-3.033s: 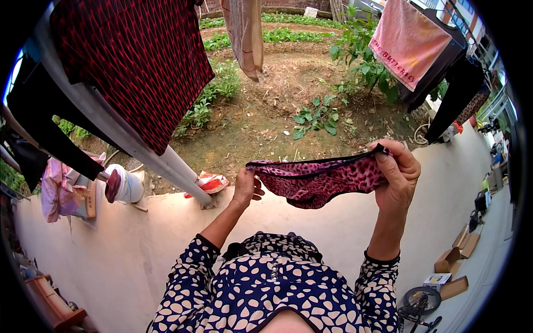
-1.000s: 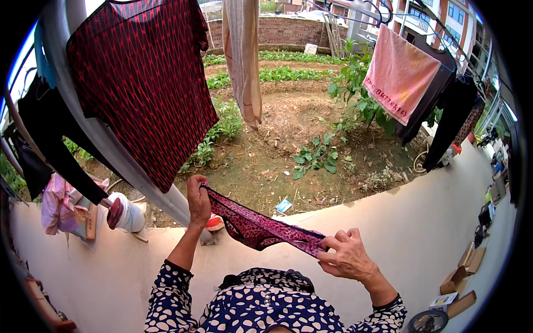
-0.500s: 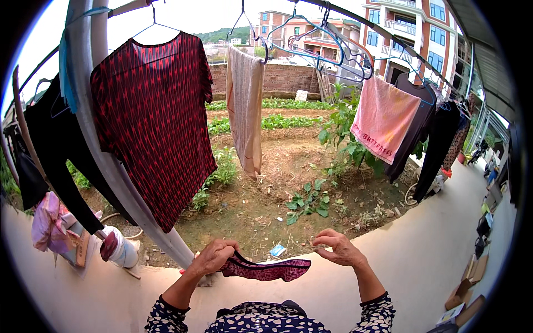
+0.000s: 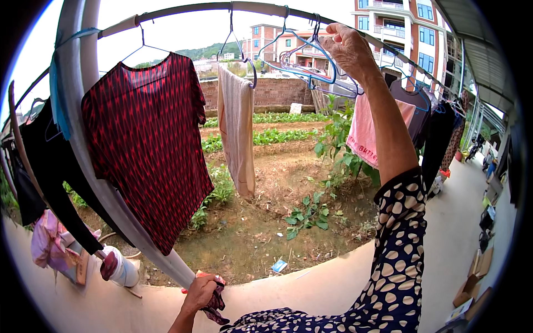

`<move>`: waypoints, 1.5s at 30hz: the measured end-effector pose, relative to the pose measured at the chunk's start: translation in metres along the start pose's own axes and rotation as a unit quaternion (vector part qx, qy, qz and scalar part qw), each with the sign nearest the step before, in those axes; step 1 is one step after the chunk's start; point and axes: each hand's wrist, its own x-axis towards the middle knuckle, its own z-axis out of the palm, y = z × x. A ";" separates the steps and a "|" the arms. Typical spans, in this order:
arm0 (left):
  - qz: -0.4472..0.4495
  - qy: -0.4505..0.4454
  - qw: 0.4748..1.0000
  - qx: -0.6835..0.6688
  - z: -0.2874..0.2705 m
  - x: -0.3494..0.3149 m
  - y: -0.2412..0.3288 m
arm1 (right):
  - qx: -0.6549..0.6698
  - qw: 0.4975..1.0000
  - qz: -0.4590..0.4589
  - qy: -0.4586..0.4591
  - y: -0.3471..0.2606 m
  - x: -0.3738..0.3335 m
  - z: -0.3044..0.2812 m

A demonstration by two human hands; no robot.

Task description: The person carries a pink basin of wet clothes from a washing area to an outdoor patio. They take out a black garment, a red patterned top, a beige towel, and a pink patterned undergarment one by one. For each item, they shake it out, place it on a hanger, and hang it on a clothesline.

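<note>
At the lower middle, my left hand [image 4: 201, 293] is closed round a small pink-and-black leopard-print garment [image 4: 214, 309]. The cloth hangs bunched below my fingers, and its exact kind does not show. My right hand [image 4: 351, 50] is lifted high, with bent fingers apart and no garment in them. Its fingertips are close beside the hooks of several empty hangers [image 4: 311, 53] on the rail [image 4: 266, 8]; whether they touch one is unclear. A pink towel [image 4: 363, 127] hangs partly behind my right forearm.
A red-and-black patterned shirt [image 4: 147, 150] and a beige towel [image 4: 237, 133] hang ahead. A slanting metal post [image 4: 83, 111] stands at the left, with black trousers [image 4: 53, 172] beyond it. A white bucket [image 4: 126, 271] is near its foot. A garden plot [image 4: 266, 222] borders the concrete walkway.
My right hand has risen from beside the leopard-print garment to the hangers. My left hand has dropped lower with the garment, which has gone from stretched sideways to hanging bunched. The view has tilted upward.
</note>
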 end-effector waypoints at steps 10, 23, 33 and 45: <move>-0.006 0.026 0.983 -0.183 0.020 0.024 -0.058 | -0.306 0.950 0.028 -0.056 0.038 -0.015 0.002; -0.054 -0.047 0.977 -0.202 0.047 0.041 -0.001 | -0.236 0.966 0.068 -0.080 0.086 -0.034 0.043; -0.072 -0.077 0.967 -0.231 0.050 0.036 0.004 | 0.127 0.986 0.075 -0.072 0.104 -0.003 0.046; -0.025 -0.089 0.978 -0.185 0.048 0.043 -0.009 | 0.220 0.967 0.121 0.034 0.079 -0.072 -0.026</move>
